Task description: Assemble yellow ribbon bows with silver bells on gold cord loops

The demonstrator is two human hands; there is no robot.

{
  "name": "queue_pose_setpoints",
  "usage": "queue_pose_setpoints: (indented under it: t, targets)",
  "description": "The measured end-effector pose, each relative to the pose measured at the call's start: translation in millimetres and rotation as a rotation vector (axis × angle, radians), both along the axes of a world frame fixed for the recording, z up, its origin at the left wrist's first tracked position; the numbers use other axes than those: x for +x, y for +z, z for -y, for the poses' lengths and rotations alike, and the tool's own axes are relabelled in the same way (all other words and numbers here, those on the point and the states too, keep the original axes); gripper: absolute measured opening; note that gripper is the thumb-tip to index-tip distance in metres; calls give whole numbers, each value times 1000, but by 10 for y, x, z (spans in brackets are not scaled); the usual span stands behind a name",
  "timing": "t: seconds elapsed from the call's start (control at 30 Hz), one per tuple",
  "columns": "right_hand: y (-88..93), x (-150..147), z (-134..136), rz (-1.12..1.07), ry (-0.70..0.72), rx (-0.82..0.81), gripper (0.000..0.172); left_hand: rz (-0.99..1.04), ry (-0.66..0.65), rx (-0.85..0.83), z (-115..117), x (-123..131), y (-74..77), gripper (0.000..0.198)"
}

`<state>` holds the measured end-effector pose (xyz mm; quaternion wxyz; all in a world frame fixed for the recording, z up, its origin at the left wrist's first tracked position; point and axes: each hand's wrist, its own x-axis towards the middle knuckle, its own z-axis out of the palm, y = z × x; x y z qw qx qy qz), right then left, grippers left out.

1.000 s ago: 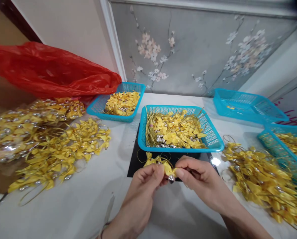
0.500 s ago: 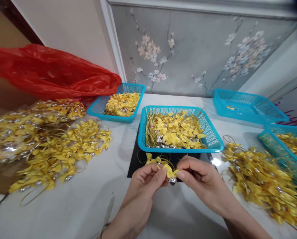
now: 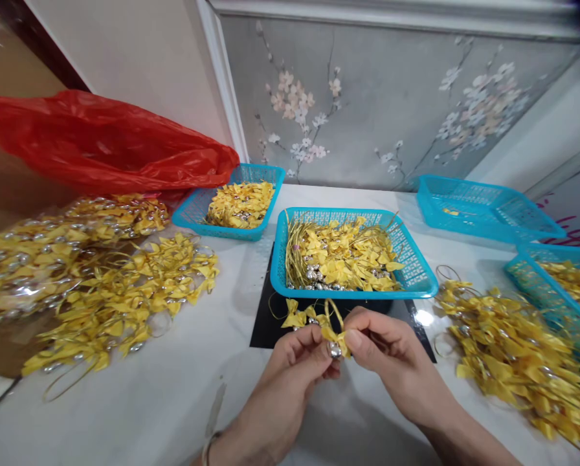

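A small yellow ribbon bow (image 3: 336, 336) with silver bells and a gold cord loop sits between my two hands. My left hand (image 3: 302, 362) pinches its left side by the bells, thumb and fingers closed. On the other side, my right hand (image 3: 380, 336) grips the bow's right part between thumb and forefinger. Just behind my left fingers, more yellow bows (image 3: 297, 317) with bells lie on a black sheet (image 3: 265, 327). Beyond them stands a blue plastic basket (image 3: 355, 294) full of bows, bells and gold cords.
Loose bows (image 3: 134, 291) and bagged ones (image 3: 22, 265) lie left, below a red plastic bag (image 3: 115, 145). A second blue basket (image 3: 261, 233) with bows stands behind. Another pile of bows (image 3: 508, 349) lies right, beside a blue basket (image 3: 557, 291). A blue tray (image 3: 489, 220) stands back right.
The bow has turned in my fingers: its gold loop now stands upright and the bells sit by my left fingertips. Both hands stay nearly in place.
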<state>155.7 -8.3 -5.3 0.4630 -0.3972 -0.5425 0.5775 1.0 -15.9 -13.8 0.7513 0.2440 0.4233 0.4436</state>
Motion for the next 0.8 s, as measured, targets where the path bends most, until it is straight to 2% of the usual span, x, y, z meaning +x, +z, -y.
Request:
queue_pose_setpoints:
  t: [0.17, 0.27, 0.47, 0.57, 0.67, 0.8]
  targets:
    - [18, 52, -1, 85, -20, -2, 29, 111, -27, 28, -67, -31, 90, 15]
    - [30, 75, 3, 128, -14, 14, 29, 173, -44, 11, -86, -61, 110, 25]
    - [25, 87, 15, 166, 26, -3, 31, 91, -15, -19, -81, -43, 75, 28]
    - [17, 80, 19, 194, 22, -3, 32, 56, 19, 47, -80, -26, 78, 30]
    - [29, 76, 16, 230, -20, 37, 23, -24, 62, 153, -71, -16, 91, 26]
    - [97, 79, 5, 338, -118, 200, 8, -129, 97, 201, -62, -5, 124, 28]
